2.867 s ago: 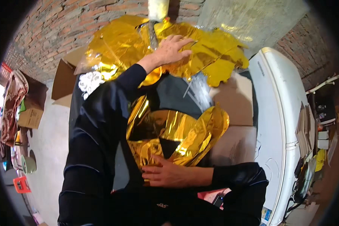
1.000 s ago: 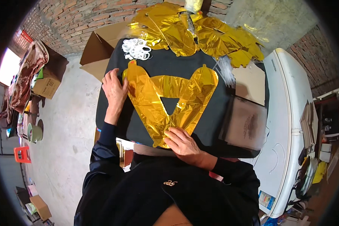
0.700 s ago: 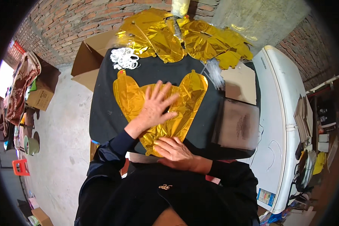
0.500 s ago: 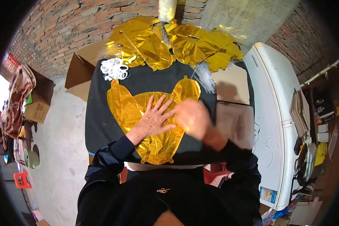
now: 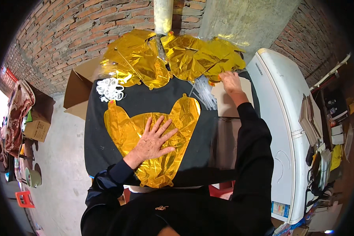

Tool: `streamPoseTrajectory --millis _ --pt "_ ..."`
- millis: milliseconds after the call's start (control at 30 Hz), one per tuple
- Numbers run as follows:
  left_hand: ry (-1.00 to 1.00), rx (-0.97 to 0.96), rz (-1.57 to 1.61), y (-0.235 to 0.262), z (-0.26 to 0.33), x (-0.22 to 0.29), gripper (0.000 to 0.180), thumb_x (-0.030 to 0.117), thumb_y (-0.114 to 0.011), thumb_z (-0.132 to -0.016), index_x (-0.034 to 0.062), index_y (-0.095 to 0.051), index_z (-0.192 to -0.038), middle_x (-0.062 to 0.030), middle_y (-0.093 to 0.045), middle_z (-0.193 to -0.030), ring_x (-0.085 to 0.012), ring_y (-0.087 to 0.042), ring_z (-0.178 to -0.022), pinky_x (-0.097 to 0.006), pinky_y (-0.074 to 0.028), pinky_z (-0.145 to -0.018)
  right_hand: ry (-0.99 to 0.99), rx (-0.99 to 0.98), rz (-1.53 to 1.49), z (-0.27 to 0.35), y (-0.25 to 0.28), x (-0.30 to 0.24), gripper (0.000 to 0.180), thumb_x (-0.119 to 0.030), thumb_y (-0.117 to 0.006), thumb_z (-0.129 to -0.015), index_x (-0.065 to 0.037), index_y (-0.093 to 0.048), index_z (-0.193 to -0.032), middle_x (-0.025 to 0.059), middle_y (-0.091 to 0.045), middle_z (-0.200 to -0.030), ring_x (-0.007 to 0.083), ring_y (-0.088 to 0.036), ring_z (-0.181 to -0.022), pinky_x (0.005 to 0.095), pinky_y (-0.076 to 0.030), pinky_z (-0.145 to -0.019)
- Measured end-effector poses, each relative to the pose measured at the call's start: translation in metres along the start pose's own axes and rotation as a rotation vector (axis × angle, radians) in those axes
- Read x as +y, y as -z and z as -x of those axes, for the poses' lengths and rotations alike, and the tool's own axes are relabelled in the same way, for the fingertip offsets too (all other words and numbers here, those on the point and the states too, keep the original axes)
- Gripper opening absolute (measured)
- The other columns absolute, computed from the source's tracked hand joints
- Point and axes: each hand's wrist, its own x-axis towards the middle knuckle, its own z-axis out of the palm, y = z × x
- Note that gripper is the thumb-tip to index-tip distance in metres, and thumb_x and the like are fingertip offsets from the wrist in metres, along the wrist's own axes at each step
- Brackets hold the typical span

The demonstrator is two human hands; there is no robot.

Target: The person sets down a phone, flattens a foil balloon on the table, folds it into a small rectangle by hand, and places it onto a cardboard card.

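Note:
A deflated gold foil balloon (image 5: 155,173) lies flat on the black-covered table, two rounded lobes pointing away from me. My left hand (image 5: 155,139) rests on its middle, palm down with fingers spread. At the far right, my right hand (image 5: 230,83) reaches to the near edge of a heap of gold foil balloons (image 5: 196,55); its fingers are bent and closed at one balloon's edge, fingertips partly hidden. Beside it lies a bundle of clear thin straws (image 5: 205,93). A pile of white ribbon loops (image 5: 109,90) sits at the far left.
A flat piece of cardboard (image 5: 220,98) and a clear-wrapped brown pack (image 5: 226,135) lie on the table's right. A white refrigerator (image 5: 281,110) stands close by on the right. An open cardboard box (image 5: 75,92) is left of the table (image 5: 92,137). A white pipe (image 5: 163,17) rises behind.
My right hand has moved from over the flat balloon to the far right edge of the heap. My left hand stays spread on the balloon. The view has shifted slightly.

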Motion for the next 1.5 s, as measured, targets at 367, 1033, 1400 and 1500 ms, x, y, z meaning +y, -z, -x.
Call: streamPoseTrajectory --millis 367,1033,1400,1500 --pt "-0.008 0.018 0.115 0.026 -0.031 -0.010 0.073 0.062 -0.053 -0.099 0.0203 -0.041 -0.158 -0.0136 -0.030 -0.166 -0.0375 -0.020 -0.156 -0.063 -0.011 -0.124 -0.407 0.229 -0.512 -0.012 0.000 0.008 0.038 -0.038 -0.076 -0.086 0.000 -0.074 -0.091 0.0243 -0.071 -0.088 0.0419 -0.069 -0.082 0.0476 -0.054 -0.073" --pt "0.008 -0.080 0.295 -0.030 -0.315 -0.019 0.073 0.062 -0.041 -0.104 0.0172 -0.034 -0.161 -0.0178 -0.035 -0.164 -0.0348 -0.030 -0.153 -0.057 -0.022 -0.122 -0.529 0.248 -0.893 -0.018 -0.016 0.043 0.041 -0.042 -0.068 -0.091 -0.004 -0.072 -0.108 0.0211 -0.074 -0.096 0.0334 -0.073 -0.091 0.0412 -0.055 -0.083" --pt "0.020 -0.040 0.021 -0.058 -0.353 0.017 0.074 0.074 -0.029 -0.101 0.0310 -0.037 -0.160 -0.0183 -0.030 -0.167 -0.0369 -0.025 -0.154 -0.058 -0.018 -0.120 -0.644 0.779 -0.476 -0.031 0.057 0.190 0.048 -0.041 -0.055 -0.103 0.004 -0.070 -0.099 0.0255 -0.072 -0.098 0.0413 -0.067 -0.087 0.0504 -0.050 -0.076" --pt "0.106 -0.119 0.026 -0.055 -0.336 -0.011 0.076 0.076 -0.028 -0.099 0.0310 -0.038 -0.160 -0.0179 -0.029 -0.167 -0.0360 -0.025 -0.154 -0.059 -0.018 -0.120 -0.712 1.218 -0.710 -0.055 0.173 0.203 0.040 -0.034 -0.060 -0.099 0.004 -0.069 -0.095 0.0173 -0.072 -0.088 0.0271 -0.065 -0.079 0.0442 -0.052 -0.074"
